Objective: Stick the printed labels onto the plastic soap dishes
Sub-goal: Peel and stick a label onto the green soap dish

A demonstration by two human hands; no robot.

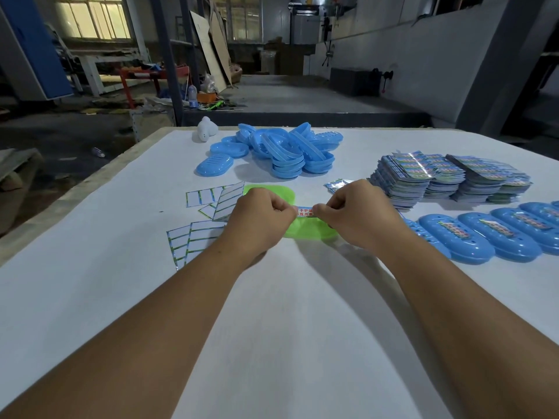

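Observation:
A small printed label (304, 211) with red characters is stretched between my two hands. My left hand (260, 219) pinches its left end and my right hand (354, 212) pinches its right end. They hold it just above a green plastic soap dish (302, 230), which lies on the white table and is partly hidden by both hands. A second green dish (272, 190) shows behind my left hand. Several blue soap dishes with labels on them (484, 234) lie in a row at the right.
A heap of blue soap dishes (287, 152) sits at the table's far middle, with a white object (206, 130) beside it. Stacks of printed label sheets (447, 176) stand at the right. Emptied backing sheets (205, 216) lie at the left. The table's left edge (90, 182) runs diagonally.

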